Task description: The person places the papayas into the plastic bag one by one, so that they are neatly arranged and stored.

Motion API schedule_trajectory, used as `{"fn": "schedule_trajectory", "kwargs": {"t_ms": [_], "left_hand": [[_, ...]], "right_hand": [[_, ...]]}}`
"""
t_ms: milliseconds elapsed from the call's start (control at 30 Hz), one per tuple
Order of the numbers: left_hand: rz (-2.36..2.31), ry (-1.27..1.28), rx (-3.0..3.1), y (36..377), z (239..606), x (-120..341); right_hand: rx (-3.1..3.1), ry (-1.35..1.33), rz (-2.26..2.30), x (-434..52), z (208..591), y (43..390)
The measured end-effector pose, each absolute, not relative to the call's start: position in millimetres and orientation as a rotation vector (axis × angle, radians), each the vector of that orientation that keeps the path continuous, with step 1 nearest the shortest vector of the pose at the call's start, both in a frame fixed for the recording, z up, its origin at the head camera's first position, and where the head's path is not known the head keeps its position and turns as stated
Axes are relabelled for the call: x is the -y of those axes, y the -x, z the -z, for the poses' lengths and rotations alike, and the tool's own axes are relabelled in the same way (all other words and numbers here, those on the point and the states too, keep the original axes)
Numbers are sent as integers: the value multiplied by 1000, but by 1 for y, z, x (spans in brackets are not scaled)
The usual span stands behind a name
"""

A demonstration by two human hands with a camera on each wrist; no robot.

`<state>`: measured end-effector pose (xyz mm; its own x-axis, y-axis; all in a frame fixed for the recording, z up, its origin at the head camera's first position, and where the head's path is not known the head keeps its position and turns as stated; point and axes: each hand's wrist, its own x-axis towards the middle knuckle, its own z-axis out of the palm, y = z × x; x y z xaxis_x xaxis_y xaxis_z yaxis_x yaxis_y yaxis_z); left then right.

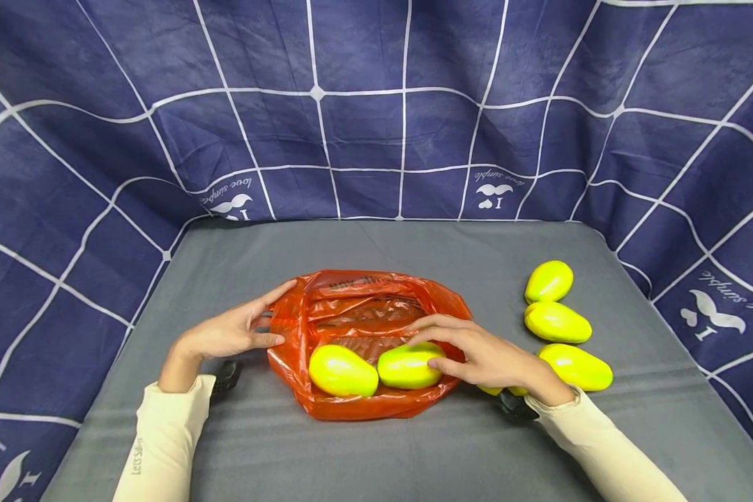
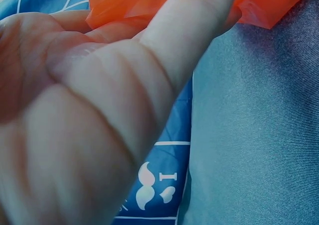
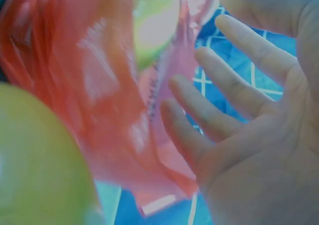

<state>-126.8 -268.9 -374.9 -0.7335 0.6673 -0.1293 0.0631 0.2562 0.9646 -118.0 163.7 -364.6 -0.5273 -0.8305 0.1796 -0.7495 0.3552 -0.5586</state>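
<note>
An orange plastic bag (image 1: 364, 307) lies open in the middle of the grey table (image 1: 376, 453). Two yellow-green mangoes (image 1: 343, 370) (image 1: 410, 365) rest inside it near the front rim. My left hand (image 1: 266, 318) lies against the bag's left rim, forefinger straight along the edge and thumb on the side. My right hand (image 1: 442, 346) is spread over the right mango, thumb touching it. In the right wrist view the right hand (image 3: 239, 110) is open beside the bag (image 3: 89, 85) and a mango (image 3: 40, 160). The left wrist view shows my left hand (image 2: 124, 85) at the bag (image 2: 269, 3).
Three more mangoes (image 1: 549, 281) (image 1: 557, 322) (image 1: 575, 367) lie on the table to the right, and part of another (image 1: 491, 391) peeks from under my right wrist. A blue cloth with a white grid (image 1: 376, 104) walls in the back and sides.
</note>
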Motion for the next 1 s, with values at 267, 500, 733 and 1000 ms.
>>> {"fn": "schedule_trajectory", "kwargs": {"t_ms": [267,500,733,1000], "left_hand": [[-1486,-677,-2019,127,375,269],[-1475,-675,-2029,127,376,267],[-1484,-661,-2030,127,376,269],[-1488,-666,-2023,127,374,269]], "right_hand": [[-2560,1344,1029,-190,346,110],[-2650,1235,1086,-215,340,105],[-2744,1193,1088,-237,338,104],[-2930,1172,1013,-271,340,99]]}}
